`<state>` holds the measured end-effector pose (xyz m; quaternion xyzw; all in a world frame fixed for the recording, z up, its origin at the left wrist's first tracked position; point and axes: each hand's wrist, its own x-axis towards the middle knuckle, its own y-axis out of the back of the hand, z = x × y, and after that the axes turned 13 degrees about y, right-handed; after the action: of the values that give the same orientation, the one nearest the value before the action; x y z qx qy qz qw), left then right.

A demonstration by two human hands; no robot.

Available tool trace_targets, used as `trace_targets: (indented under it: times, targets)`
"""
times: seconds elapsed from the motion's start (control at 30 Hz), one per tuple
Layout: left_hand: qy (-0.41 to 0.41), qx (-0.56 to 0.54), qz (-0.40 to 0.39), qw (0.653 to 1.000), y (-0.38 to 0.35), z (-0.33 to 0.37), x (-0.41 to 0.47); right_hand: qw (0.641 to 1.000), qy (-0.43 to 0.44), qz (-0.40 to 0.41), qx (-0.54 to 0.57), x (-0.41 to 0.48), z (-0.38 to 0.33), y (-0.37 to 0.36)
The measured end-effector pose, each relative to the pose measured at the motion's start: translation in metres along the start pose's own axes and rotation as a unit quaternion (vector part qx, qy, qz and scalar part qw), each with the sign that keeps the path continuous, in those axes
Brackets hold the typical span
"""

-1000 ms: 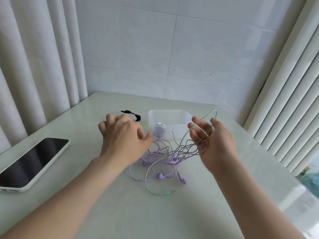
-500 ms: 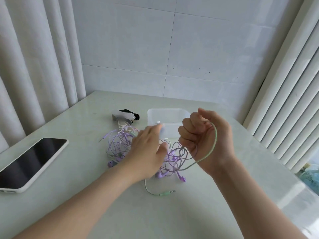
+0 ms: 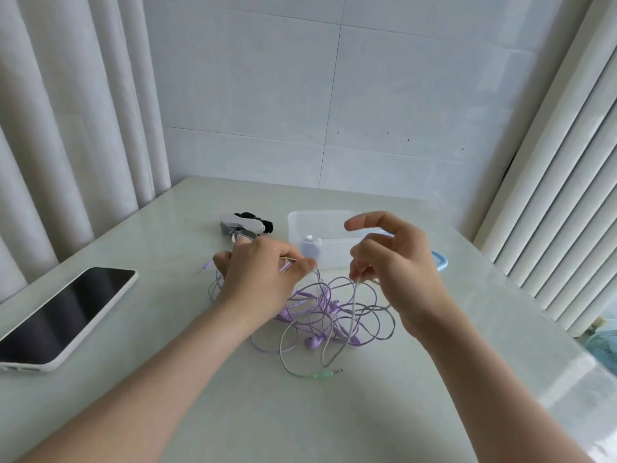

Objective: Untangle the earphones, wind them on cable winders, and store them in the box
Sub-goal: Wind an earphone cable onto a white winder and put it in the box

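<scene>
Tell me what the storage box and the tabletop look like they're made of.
The box looks like frosted, translucent plastic: a bluish item inside shows dimly through its wall. The tabletop looks like polished stone or glass, pale and glossy: it mirrors bright light near its right edge.

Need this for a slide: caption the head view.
On the table, the left hand and right hand pinch strands of tangled earphones; clear box behind.
</scene>
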<state>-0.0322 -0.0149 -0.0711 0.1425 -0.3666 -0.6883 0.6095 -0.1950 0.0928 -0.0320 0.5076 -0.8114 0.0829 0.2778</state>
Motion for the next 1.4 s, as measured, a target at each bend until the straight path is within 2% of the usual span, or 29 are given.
trace_targets:
  times: [0.1, 0.23, 0.3, 0.37, 0.47, 0.57, 0.63, 0.73, 0.77, 0.8, 0.9, 0.97, 1.03, 1.13, 1.2, 1.27, 1.33, 1.4]
  targets:
    - [-0.002, 0.019, 0.017, 1.000, 0.001, -0.002, 0.000, 0.997, -0.034, -0.012, -0.063, -0.001, 0.000, -0.002]
    - [-0.040, -0.066, 0.114, 0.991, 0.000, -0.002, 0.003, 0.991, -0.058, -0.038, -0.114, -0.003, 0.006, -0.004]
    - [-0.063, -0.186, 0.071, 0.978, 0.003, -0.002, 0.007, 0.982, 0.001, -0.035, -0.188, -0.004, 0.012, -0.007]
    - [-0.069, -0.288, -0.023, 0.955, 0.008, 0.003, 0.006, 0.969, 0.071, -0.024, -0.233, -0.004, 0.015, -0.012]
    - [-0.101, -0.292, -0.090, 0.947, 0.012, 0.009, 0.001, 0.959, 0.139, -0.048, -0.242, -0.005, 0.015, -0.017]
    - [-0.091, -0.331, -0.103, 0.933, 0.014, 0.015, -0.003, 0.948, 0.143, -0.049, -0.282, -0.004, 0.020, -0.019]
    - [-0.044, -0.423, -0.128, 0.896, 0.017, 0.020, -0.004, 0.937, 0.123, -0.045, -0.325, -0.002, 0.026, -0.017]
    - [0.039, -0.589, -0.203, 0.781, 0.021, 0.028, -0.005, 0.914, 0.091, -0.052, -0.393, -0.001, 0.038, -0.011]
    - [0.060, -0.610, -0.199, 0.765, 0.021, 0.028, -0.004, 0.906, 0.072, -0.054, -0.413, -0.001, 0.042, -0.009]
    - [0.077, -0.603, -0.177, 0.774, 0.021, 0.027, -0.003, 0.900, 0.051, -0.050, -0.430, -0.002, 0.045, -0.007]
    - [0.079, -0.443, -0.053, 0.892, 0.019, 0.021, 0.001, 0.900, -0.002, -0.004, -0.436, -0.001, 0.049, 0.000]
    - [0.015, -0.333, -0.002, 0.943, 0.016, 0.016, -0.002, 0.920, -0.038, 0.035, -0.389, 0.001, 0.049, 0.003]
    - [-0.072, -0.220, 0.033, 0.972, 0.012, 0.013, -0.006, 0.949, -0.061, 0.070, -0.301, 0.004, 0.049, 0.005]
    - [-0.125, -0.027, 0.020, 0.992, 0.003, 0.007, -0.008, 0.967, -0.071, 0.094, -0.225, 0.004, 0.044, 0.001]
    - [-0.127, 0.021, -0.016, 0.992, 0.000, 0.005, -0.008, 0.972, -0.041, 0.088, -0.215, 0.004, 0.041, -0.004]
    - [-0.137, -0.007, -0.046, 0.989, -0.001, 0.004, -0.006, 0.971, -0.006, 0.086, -0.223, 0.004, 0.039, -0.007]
    - [-0.132, -0.090, -0.068, 0.985, 0.000, 0.006, -0.003, 0.970, 0.016, 0.080, -0.230, 0.003, 0.038, -0.008]
    - [-0.068, -0.219, -0.111, 0.967, 0.002, 0.010, -0.002, 0.967, 0.034, 0.059, -0.246, 0.001, 0.038, -0.009]
